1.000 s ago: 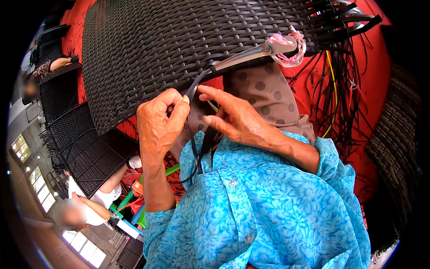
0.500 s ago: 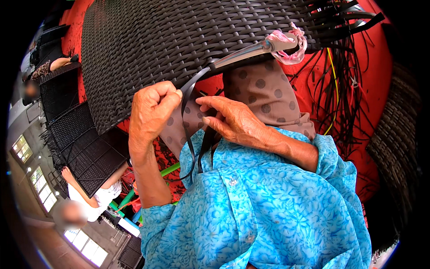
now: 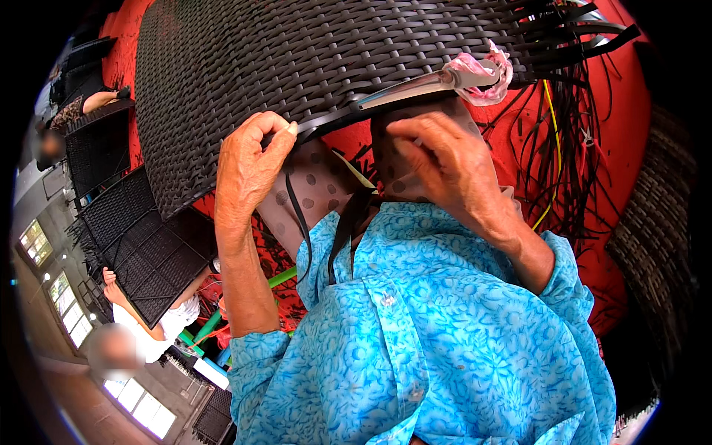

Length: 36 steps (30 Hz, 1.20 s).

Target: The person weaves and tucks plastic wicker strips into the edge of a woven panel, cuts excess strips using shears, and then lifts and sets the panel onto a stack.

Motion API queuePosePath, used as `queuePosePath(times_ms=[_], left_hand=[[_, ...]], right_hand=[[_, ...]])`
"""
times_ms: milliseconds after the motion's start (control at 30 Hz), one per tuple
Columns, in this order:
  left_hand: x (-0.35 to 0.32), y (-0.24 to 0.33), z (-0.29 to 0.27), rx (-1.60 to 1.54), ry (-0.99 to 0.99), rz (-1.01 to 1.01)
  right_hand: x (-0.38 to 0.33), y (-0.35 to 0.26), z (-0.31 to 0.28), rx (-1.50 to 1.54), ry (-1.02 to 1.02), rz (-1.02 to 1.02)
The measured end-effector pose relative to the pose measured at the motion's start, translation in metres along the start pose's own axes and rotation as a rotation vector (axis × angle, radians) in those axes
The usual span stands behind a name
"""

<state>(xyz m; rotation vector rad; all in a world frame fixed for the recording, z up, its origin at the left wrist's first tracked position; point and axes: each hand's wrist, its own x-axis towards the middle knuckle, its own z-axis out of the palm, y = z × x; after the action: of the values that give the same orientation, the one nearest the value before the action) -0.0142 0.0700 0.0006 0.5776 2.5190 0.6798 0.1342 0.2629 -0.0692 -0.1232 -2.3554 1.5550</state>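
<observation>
A dark woven panel (image 3: 282,67) of flat plastic strips lies across my lap. At its near edge my left hand (image 3: 256,152) pinches a flat black strip (image 3: 320,122) between thumb and forefinger. The strip runs from the fingertips along the edge toward a metal-bladed tool (image 3: 408,87) with a grey handle, which looks like scissors. Pink and white cloth (image 3: 489,78) is wrapped round that handle. Below the tool, my right hand (image 3: 452,163) is raised over my knee with curved fingers apart, holding nothing visible. A loose black strip (image 3: 298,211) hangs below my left hand.
Loose strip ends (image 3: 586,33) stick out at the panel's right end. Black strips (image 3: 571,170) and a yellow strip (image 3: 552,148) trail over the red surface (image 3: 615,126). At left, a person (image 3: 159,319) in white sits beside another woven panel (image 3: 152,252).
My left hand has moved slightly up to the panel edge, drawing the strip flatter along it. My right hand has moved up and right, away from my lap.
</observation>
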Motion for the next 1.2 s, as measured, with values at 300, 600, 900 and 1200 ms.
queuePosePath(times_ms=[300,600,900,1200], left_hand=[[0.009,0.009,0.01,0.104,-0.087,0.187],[0.014,0.034,0.042,0.381,0.269,0.505],[0.038,0.026,0.062,0.177,0.174,0.699],[0.039,0.031,0.057,0.151,0.098,0.659]], right_hand=[[0.041,0.026,-0.032,-0.712,0.063,-0.314],[0.048,0.043,-0.044,-0.638,-0.157,-0.386],[0.038,0.032,-0.076,-0.626,-0.261,-0.276],[0.025,0.012,-0.128,-0.724,-0.274,-0.078]])
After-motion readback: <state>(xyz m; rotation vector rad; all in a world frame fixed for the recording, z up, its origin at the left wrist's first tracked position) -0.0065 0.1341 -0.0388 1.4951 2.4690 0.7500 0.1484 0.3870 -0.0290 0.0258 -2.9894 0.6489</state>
